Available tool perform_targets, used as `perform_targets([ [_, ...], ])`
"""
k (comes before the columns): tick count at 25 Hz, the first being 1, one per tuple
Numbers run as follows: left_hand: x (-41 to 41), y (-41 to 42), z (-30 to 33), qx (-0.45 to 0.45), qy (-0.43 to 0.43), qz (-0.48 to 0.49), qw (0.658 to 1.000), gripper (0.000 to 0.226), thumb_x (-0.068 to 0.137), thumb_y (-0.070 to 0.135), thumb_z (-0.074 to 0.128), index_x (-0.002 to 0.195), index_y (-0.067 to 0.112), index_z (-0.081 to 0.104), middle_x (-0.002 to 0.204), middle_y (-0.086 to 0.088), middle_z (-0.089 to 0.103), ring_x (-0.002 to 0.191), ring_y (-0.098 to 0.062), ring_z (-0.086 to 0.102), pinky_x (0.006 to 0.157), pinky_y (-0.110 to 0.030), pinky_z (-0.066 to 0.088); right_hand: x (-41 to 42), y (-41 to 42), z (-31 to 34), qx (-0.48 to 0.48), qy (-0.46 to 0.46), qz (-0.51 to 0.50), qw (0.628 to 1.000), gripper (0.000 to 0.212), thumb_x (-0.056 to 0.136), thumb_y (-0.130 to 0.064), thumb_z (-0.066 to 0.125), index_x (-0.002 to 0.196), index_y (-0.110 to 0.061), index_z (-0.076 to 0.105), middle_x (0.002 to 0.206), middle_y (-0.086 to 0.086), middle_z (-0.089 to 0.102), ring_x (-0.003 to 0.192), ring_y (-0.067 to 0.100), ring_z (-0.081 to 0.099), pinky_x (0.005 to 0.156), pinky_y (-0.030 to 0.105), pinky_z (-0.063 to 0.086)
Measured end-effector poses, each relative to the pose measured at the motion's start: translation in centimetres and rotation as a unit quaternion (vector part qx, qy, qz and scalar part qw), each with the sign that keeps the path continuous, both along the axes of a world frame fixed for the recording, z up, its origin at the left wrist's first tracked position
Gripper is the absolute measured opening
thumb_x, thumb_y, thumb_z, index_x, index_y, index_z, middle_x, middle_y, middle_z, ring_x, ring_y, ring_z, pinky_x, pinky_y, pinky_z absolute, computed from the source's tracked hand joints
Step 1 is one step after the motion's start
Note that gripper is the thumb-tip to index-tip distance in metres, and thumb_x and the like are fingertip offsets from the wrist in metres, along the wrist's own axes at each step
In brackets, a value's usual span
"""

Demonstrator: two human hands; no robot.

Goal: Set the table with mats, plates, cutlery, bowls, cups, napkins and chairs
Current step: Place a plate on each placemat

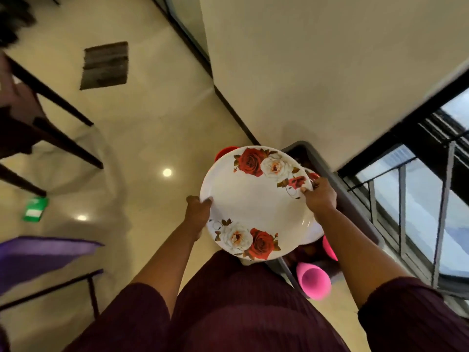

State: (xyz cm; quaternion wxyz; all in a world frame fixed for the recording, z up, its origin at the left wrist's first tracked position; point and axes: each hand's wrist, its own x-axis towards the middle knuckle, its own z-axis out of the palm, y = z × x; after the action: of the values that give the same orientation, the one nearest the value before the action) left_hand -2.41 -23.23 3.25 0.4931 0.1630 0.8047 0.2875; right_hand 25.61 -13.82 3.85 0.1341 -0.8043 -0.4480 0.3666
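Note:
A white plate with red and white roses (256, 199) is held up between both hands above a grey crate (355, 199). My left hand (198, 212) grips its left rim, thumb on top. My right hand (320, 195) pinches the right rim. Another rose plate's edge (311, 175) shows just behind the right hand. In the crate lie pink cups (314, 280) and a red one (224, 151) beyond the plate. A purple mat (38, 257) lies on a table at the left edge.
Dark chair legs (58, 138) stand on the glossy floor at the left. A dark floor mat (105, 66) lies further off. A wall and a barred window (418, 199) are on the right. A green packet (35, 209) lies on the floor.

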Motion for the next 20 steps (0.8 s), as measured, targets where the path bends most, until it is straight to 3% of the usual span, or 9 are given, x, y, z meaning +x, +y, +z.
perform_targets([
  [2,-0.3,-4.4,0.4,0.023,0.002,0.074,0.997,0.035,0.097,0.028,0.055,0.114,0.005,0.035,0.112,-0.012,0.048,0.100,-0.027,0.053,0.079,-0.039,0.050,-2.1,0.0,1.5,-0.001,-0.008,0.099,0.995,0.028,0.092,-0.029,0.064,0.114,-0.020,0.051,0.101,0.005,0.060,0.089,0.025,0.059,0.062,0.031,0.047],
  [3,-0.3,-6.5,0.6,0.032,0.005,0.111,0.993,0.034,0.097,0.028,0.056,0.111,0.006,0.035,0.112,-0.012,0.049,0.101,-0.027,0.054,0.083,-0.041,0.051,-3.3,0.0,2.0,0.004,-0.011,0.143,0.990,0.026,0.092,-0.028,0.064,0.112,-0.018,0.051,0.098,0.005,0.060,0.087,0.024,0.058,0.063,0.031,0.045],
  [6,-0.6,-11.6,1.1,0.068,0.036,0.205,0.976,0.034,0.096,0.029,0.057,0.107,0.004,0.037,0.108,-0.011,0.053,0.100,-0.027,0.055,0.081,-0.040,0.050,-7.4,-0.6,2.7,0.031,0.001,0.213,0.976,0.021,0.091,-0.024,0.066,0.103,-0.014,0.053,0.102,0.012,0.064,0.087,0.026,0.057,0.076,0.037,0.049],
  [9,-1.9,-16.6,2.3,0.080,0.066,0.311,0.945,0.035,0.096,0.033,0.055,0.109,0.007,0.035,0.100,-0.006,0.051,0.096,-0.025,0.054,0.080,-0.036,0.049,-13.0,-2.8,2.9,0.045,0.029,0.296,0.954,0.024,0.089,-0.020,0.068,0.108,-0.010,0.058,0.107,0.012,0.064,0.102,0.033,0.059,0.086,0.040,0.048],
  [14,-4.9,-25.3,2.4,0.085,0.051,0.491,0.865,0.038,0.091,0.045,0.060,0.110,0.018,0.042,0.106,-0.006,0.058,0.099,-0.029,0.059,0.090,-0.052,0.052,-23.1,-7.4,2.8,0.071,0.045,0.452,0.888,0.021,0.086,-0.021,0.070,0.095,-0.009,0.056,0.093,0.008,0.062,0.084,0.027,0.057,0.071,0.034,0.043],
  [20,-10.5,-33.1,3.9,0.127,0.073,0.641,0.753,0.039,0.096,0.053,0.047,0.106,0.016,0.056,0.093,-0.001,0.062,0.092,-0.023,0.061,0.085,-0.038,0.050,-36.3,-14.1,3.2,0.042,0.092,0.537,0.838,0.020,0.084,-0.018,0.072,0.091,-0.011,0.054,0.090,0.004,0.060,0.082,0.024,0.055,0.070,0.026,0.036],
])
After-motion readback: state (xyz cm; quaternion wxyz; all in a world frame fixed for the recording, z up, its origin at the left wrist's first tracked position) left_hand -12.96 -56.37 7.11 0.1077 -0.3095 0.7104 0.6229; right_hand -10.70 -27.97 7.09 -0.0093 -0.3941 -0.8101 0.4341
